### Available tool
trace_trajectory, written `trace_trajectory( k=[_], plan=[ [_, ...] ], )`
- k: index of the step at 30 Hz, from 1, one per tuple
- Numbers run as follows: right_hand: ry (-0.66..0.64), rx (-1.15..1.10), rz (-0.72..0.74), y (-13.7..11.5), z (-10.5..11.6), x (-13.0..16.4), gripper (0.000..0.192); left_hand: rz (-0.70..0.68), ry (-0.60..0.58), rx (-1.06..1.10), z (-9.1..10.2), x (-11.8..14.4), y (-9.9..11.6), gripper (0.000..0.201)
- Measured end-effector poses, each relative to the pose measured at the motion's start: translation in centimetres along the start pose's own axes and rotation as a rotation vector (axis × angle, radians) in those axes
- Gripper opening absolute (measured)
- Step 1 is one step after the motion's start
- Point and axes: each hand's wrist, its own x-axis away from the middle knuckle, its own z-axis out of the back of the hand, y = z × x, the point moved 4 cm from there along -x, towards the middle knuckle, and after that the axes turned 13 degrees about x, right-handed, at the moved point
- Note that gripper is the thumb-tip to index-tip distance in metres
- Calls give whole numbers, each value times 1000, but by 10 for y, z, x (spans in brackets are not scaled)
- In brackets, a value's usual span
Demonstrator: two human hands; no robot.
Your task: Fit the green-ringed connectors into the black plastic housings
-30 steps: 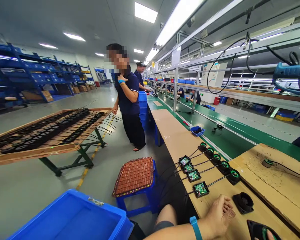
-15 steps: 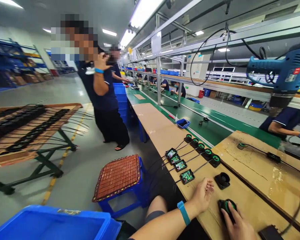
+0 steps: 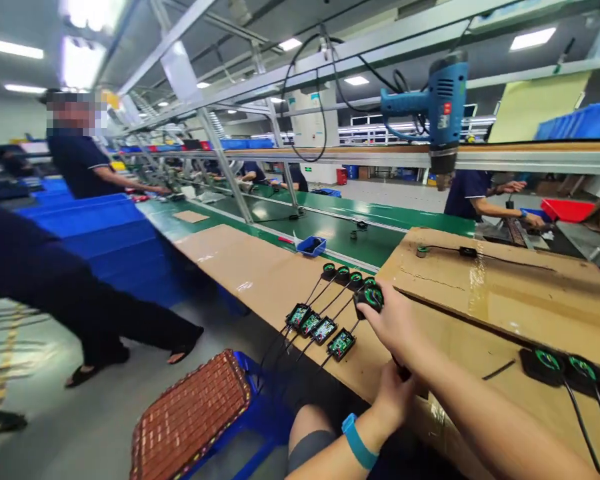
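The right hand point(image 3: 393, 320) has come forward across the table point(image 3: 260, 280) and now sets a black round part with a green ring point(image 3: 370, 297) at the near end of the row of like parts. Half a second ago that hand was pressing on such a part close to the body, lower on the table; now the part sits in line beside the 3 round parts point(image 3: 343, 273) already laid out. The fingers curl over the part's near side with the thumb beside it, so the grip is closed lightly around it, touching and not yet released.

The left hand point(image 3: 395, 393) has drawn back toward the table's near edge. It lies under the right forearm, with a blue wristband point(image 3: 357, 440) on its wrist. Something dark shows at its fingers, but whether it holds that thing cannot be told.

From each round part a black cable runs back to a small open box with a green circuit board point(image 3: 341, 343); 4 such boards lie side by side near the table's edge. The head has also turned right: the hanging blue power tool point(image 3: 437, 110) is now near the middle of the view, and the blue stool with a woven mat point(image 3: 193, 413) sits lower left.

Judging from this, the row is growing by 1 unit, with the placing nearly finished.
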Motion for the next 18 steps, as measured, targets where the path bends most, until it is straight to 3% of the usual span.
trace_trajectory(
  k=[3,6,9,11,14,18],
  plan=[
    [-161,89,-125,10,-21,-25,50,150,-118,91,17,13,23,49],
    [-322,182,-221,38,-52,-19,28,490,-241,109,67,36,48,50],
    [-360,208,-275,59,-75,-1,21,615,-42,86,130,52,78,54],
    [-370,216,-286,65,-84,6,22,613,84,45,155,54,98,59],
    [-385,235,-287,70,-88,5,24,612,94,-116,156,46,119,55],
    [-417,282,-294,87,-82,-4,23,555,36,-459,128,21,127,49]
  ],
)
